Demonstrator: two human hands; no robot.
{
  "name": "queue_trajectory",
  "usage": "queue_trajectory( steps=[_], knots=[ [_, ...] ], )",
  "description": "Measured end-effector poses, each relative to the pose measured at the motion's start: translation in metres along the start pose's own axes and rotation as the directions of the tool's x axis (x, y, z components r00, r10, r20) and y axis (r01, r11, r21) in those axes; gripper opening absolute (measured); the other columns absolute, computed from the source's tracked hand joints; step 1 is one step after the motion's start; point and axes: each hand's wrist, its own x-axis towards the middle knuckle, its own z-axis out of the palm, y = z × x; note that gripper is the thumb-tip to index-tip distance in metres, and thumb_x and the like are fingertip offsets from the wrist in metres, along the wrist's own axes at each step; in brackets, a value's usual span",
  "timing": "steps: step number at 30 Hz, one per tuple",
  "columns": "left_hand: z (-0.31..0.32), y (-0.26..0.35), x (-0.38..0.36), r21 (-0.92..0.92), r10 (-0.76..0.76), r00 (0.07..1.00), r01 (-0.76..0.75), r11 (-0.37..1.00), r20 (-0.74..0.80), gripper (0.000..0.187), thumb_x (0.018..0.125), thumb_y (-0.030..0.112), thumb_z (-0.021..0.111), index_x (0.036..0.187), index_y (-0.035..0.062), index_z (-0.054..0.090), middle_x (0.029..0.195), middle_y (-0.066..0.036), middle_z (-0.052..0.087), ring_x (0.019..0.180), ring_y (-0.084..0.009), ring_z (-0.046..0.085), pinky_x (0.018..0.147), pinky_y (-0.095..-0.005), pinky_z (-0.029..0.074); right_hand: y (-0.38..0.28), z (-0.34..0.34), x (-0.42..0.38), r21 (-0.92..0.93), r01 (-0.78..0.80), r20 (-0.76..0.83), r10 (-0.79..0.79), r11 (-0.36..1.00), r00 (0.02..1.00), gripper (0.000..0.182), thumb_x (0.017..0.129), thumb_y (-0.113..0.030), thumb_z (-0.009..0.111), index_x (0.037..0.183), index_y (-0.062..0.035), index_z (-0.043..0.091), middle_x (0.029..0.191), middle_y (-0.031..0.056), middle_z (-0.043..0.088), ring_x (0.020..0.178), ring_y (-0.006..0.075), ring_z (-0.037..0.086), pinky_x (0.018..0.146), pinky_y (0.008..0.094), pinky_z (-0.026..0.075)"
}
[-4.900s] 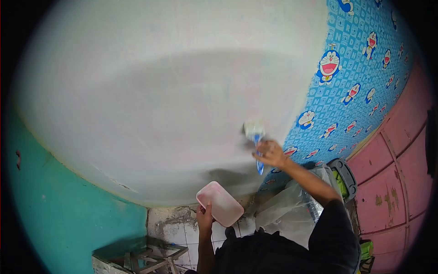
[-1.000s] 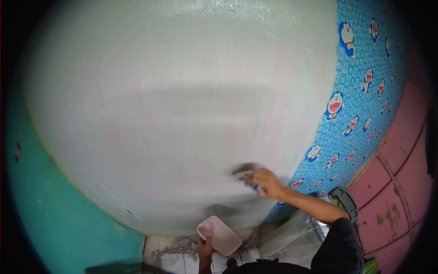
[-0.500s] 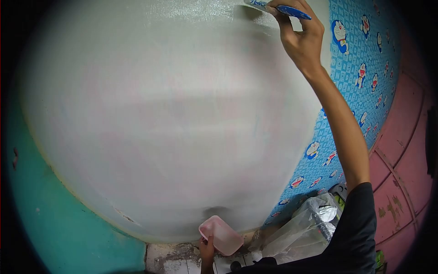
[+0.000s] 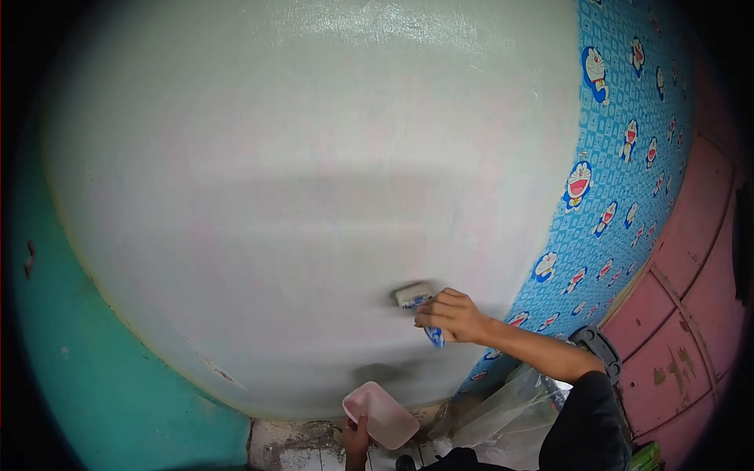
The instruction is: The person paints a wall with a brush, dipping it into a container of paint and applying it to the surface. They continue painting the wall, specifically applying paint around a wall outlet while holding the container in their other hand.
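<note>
My right hand (image 4: pixel 453 315) is closed around the blue handle of a paintbrush (image 4: pixel 414 296), whose pale bristles point up and left, close to the lower part of the white wall (image 4: pixel 314 196). Whether the bristles touch the wall I cannot tell. At the bottom, my left hand (image 4: pixel 356 436) grips the near left rim of a pink plastic tub (image 4: pixel 393 424). A wet, shiny patch shows at the top of the wall.
Blue cartoon wallpaper (image 4: pixel 620 180) borders the white wall on the right, with a pink panelled surface (image 4: pixel 675 345) beyond. A green wall (image 4: pixel 118 377) stands at left. Clear plastic sheeting (image 4: pixel 503 416) lies at lower right, near a grey object (image 4: pixel 601 349).
My right hand has come down from the top of the wall with the brush, to a place above the tub. The tub and my left hand have shifted slightly lower in view.
</note>
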Motion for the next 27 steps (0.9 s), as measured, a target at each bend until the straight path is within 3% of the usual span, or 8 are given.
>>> queue_trajectory(
  steps=[1, 5, 7, 10, 13, 16, 21, 27],
  knots=[
    [-0.002, -0.002, -0.001, -0.003, 0.0, 1.0, 0.0, 1.0, 0.002, 0.048, 0.091, 0.019, 0.066, 0.126, -0.0076, 0.048, 0.114, -0.019, 0.062, 0.102, -0.024, 0.063, 0.084, -0.035, 0.052, 0.004, -0.009, 0.006, 0.105, -0.106, 0.103, 0.095, 0.989, 0.99, 0.029, 0.071, 0.004, 0.051, 0.093, -0.0085, 0.065, 0.087, 0.0074, 0.062, 0.079, 0.0265, 0.06, 0.069, 0.0368, 0.05],
    [0.0, 0.001, -0.007, 0.058, -0.035, 0.999, 0.035, 0.998, 0.008, 0.048, 0.09, 0.021, 0.067, 0.124, -0.0078, 0.048, 0.113, -0.02, 0.063, 0.099, -0.024, 0.063, 0.082, -0.0349, 0.052, 0.045, -0.062, 0.07, 0.176, -0.186, -0.025, 0.194, 0.967, 0.981, 0.027, 0.073, 0.006, 0.056, 0.096, -0.0037, 0.066, 0.088, 0.0158, 0.062, 0.08, 0.0382, 0.059, 0.075, 0.0415, 0.051],
    [0.003, 0.0, -0.009, 0.038, -0.078, 0.997, 0.078, 0.996, -0.005, 0.048, 0.09, 0.022, 0.068, 0.123, -0.0077, 0.049, 0.112, -0.019, 0.063, 0.098, -0.0237, 0.064, 0.081, -0.0344, 0.052, 0.058, -0.114, 0.115, 0.07, -0.271, -0.077, 0.276, 0.96, 0.958, 0.015, 0.082, 0.0, 0.061, 0.092, -0.0066, 0.069, 0.089, 0.0118, 0.065, 0.079, 0.0272, 0.063, 0.071, 0.0334, 0.05],
    [0.008, 0.006, -0.014, 0.058, -0.06, 0.998, 0.059, 0.997, 0.008, 0.049, 0.09, 0.023, 0.068, 0.123, -0.0076, 0.049, 0.11, -0.019, 0.063, 0.096, -0.0234, 0.063, 0.079, -0.0338, 0.052, 0.078, -0.178, 0.18, -0.2, -0.049, -0.381, -0.031, 0.979, 0.924, 0.011, 0.084, -0.006, 0.065, 0.094, -0.0068, 0.07, 0.09, 0.0059, 0.069, 0.076, 0.0189, 0.063, 0.067, 0.0277, 0.047],
    [0.009, 0.004, -0.01, 0.042, -0.026, 0.999, 0.024, 0.999, 0.034, 0.049, 0.091, 0.024, 0.068, 0.123, -0.0071, 0.048, 0.109, -0.018, 0.063, 0.095, -0.0234, 0.063, 0.077, -0.0329, 0.052, 0.072, -0.207, 0.22, -0.542, -0.02, -0.489, -0.297, 0.84, 0.82, 0.02, 0.082, 0.01, 0.06, 0.094, -0.0041, 0.067, 0.094, 0.0078, 0.069, 0.086, 0.0202, 0.066, 0.079, 0.028, 0.051],
    [0.013, 0.009, -0.013, 0.036, -0.018, 1.0, 0.018, 0.999, 0.013, 0.049, 0.091, 0.025, 0.067, 0.124, -0.0068, 0.047, 0.108, -0.017, 0.063, 0.094, -0.0231, 0.064, 0.075, -0.033, 0.053, 0.094, -0.192, 0.214, -0.612, -0.051, -0.549, -0.378, 0.789, 0.745, 0.027, 0.079, 0.011, 0.062, 0.097, -0.0068, 0.069, 0.094, 0.0083, 0.068, 0.085, 0.0228, 0.067, 0.077, 0.0277, 0.051],
    [0.007, 0.001, -0.009, 0.015, -0.031, 0.998, 0.03, 0.999, 0.046, 0.05, 0.092, 0.026, 0.065, 0.127, -0.0052, 0.046, 0.109, -0.016, 0.063, 0.094, -0.022, 0.064, 0.073, -0.0333, 0.055, 0.08, -0.091, 0.105, -0.638, 0.012, -0.366, -0.317, 0.77, 0.875, 0.026, 0.066, -0.004, 0.075, 0.091, -0.0116, 0.073, 0.1, 0.0111, 0.07, 0.088, 0.025, 0.066, 0.073, 0.0335, 0.052],
    [0.003, 0.009, -0.018, 0.052, -0.088, 0.995, 0.086, 0.995, 0.041, 0.046, 0.093, 0.027, 0.064, 0.124, -0.0035, 0.049, 0.108, -0.016, 0.063, 0.089, -0.0219, 0.066, 0.067, -0.0334, 0.058, 0.021, 0.057, -0.072, -0.511, 0.11, -0.101, -0.187, 0.852, 0.977, 0.025, 0.072, -0.01, 0.074, 0.093, -0.0236, 0.07, 0.099, -0.0029, 0.064, 0.094, 0.0142, 0.062, 0.075, 0.0301, 0.051]
  ],
)
